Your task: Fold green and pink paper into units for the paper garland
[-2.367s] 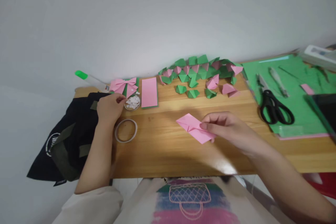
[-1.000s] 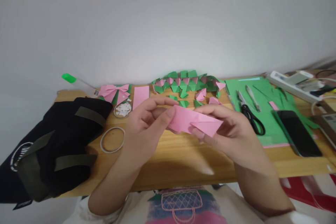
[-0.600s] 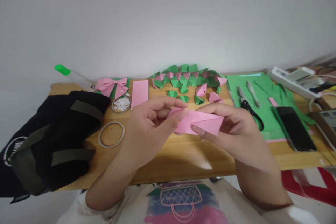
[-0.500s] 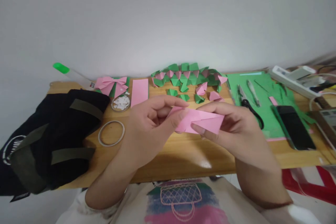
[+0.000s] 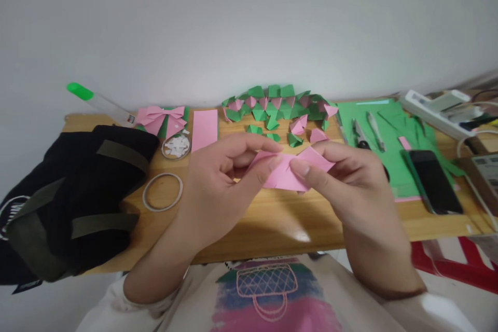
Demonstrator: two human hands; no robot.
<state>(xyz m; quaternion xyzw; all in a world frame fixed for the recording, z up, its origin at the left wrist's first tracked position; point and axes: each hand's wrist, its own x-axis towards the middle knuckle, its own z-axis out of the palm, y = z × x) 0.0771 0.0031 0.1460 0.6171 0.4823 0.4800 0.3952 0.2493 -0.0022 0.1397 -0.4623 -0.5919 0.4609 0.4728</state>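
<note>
A piece of folded pink paper [image 5: 286, 179] is held in the air above the wooden table, between both hands. My left hand [image 5: 221, 187] pinches its left end, thumb on the near face and fingers behind. My right hand [image 5: 350, 181] grips the right part, its thumb pressed on a fold near the middle. The right end of the paper angles upward there. Just behind the hands lie small folded green pieces [image 5: 294, 140] and small folded pink pieces [image 5: 299, 124]. A curved row of joined green and pink folded units [image 5: 274, 104] stands by the wall.
Left: a black bag [image 5: 93, 192], a tape ring [image 5: 162, 192], a dish of white scraps [image 5: 176, 146], a pink paper bow [image 5: 161, 118], a pink paper strip [image 5: 205, 129]. Right: green sheets [image 5: 389, 166], scissors [image 5: 361, 140], a craft knife [image 5: 375, 131], a phone [image 5: 436, 181], a power strip [image 5: 439, 114].
My right thumb has moved up and left over the paper, and the right end is now bent upward at a fold. The left hand keeps its pinch. The view has shifted slightly.
</note>
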